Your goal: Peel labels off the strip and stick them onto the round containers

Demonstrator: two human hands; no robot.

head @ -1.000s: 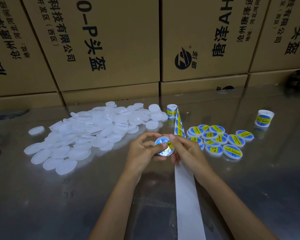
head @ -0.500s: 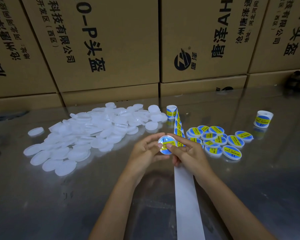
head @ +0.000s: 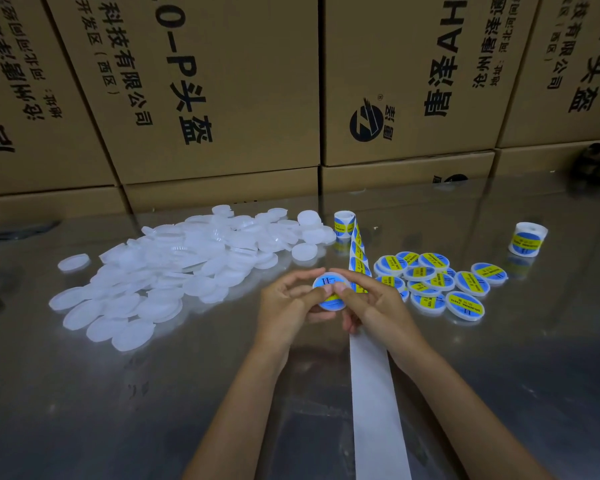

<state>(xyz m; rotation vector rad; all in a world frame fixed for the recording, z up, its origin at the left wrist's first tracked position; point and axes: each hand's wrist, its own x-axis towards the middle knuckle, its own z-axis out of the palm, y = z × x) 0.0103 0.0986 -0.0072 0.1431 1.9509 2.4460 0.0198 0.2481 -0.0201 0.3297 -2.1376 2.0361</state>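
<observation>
Container (head: 329,293) with its blue and yellow label sits between my two hands, lifted a little above the table (head: 118,393). My left hand (head: 284,306) grips its rim so it cannot turn, and my right hand (head: 371,303) presses a thumb on the label to make it stick flat. Just behind lies the strip (head: 359,254), with finished ones (head: 440,282) to the right and blank ones (head: 174,268) to the left, so each hand has a short way.
</observation>
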